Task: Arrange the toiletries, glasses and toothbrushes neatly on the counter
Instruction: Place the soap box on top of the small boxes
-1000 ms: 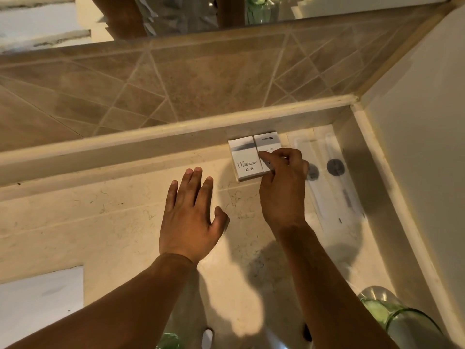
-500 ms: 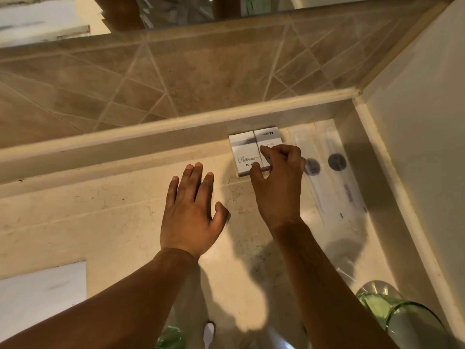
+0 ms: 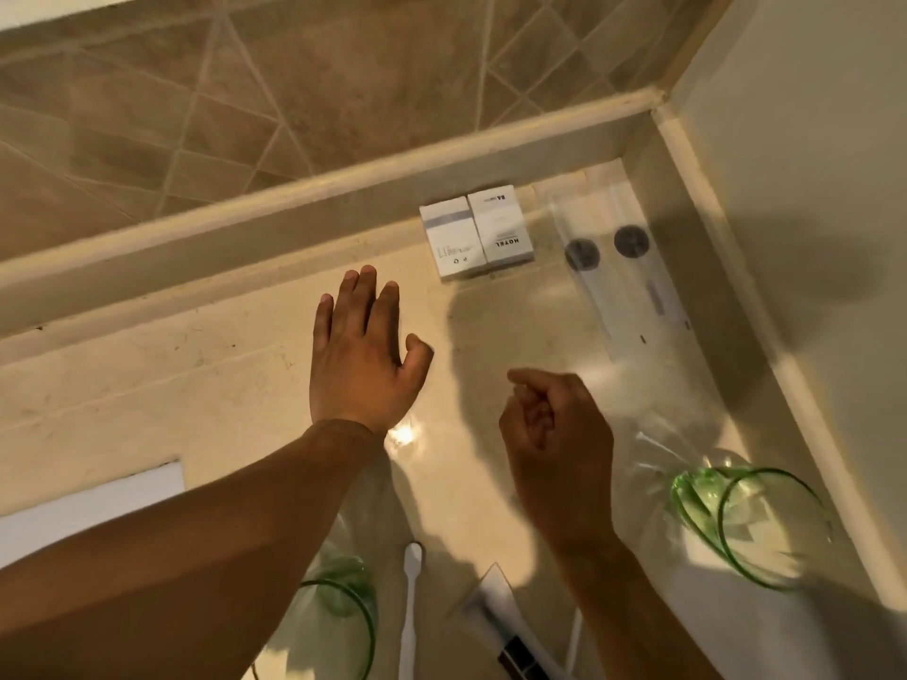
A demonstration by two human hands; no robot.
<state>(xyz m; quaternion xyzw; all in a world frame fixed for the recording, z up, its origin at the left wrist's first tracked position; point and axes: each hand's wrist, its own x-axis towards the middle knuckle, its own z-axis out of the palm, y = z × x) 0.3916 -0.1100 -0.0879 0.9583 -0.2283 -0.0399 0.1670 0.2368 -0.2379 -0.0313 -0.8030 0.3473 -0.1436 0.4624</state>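
Two small white toiletry boxes (image 3: pixel 475 234) lie side by side against the counter's back ledge. Right of them lie two clear flat packets (image 3: pixel 619 267) with dark round discs. My left hand (image 3: pixel 360 353) rests flat on the counter, fingers spread, left of and in front of the boxes. My right hand (image 3: pixel 554 436) hovers nearer me with fingers loosely curled and nothing in them. A green-rimmed glass (image 3: pixel 751 522) stands at the right, another green glass (image 3: pixel 338 620) under my left forearm. A white toothbrush (image 3: pixel 411 596) and a wrapped packet (image 3: pixel 510 625) lie at the bottom.
The beige counter (image 3: pixel 172 385) ends at a raised back ledge (image 3: pixel 294 198) below brown tiles and at a side wall (image 3: pixel 810 188) on the right. A white sink edge (image 3: pixel 88 498) shows at the lower left.
My right hand has let go of the boxes and drawn back towards me. The view has tilted down, showing the glasses and toothbrush. My left hand stays flat.
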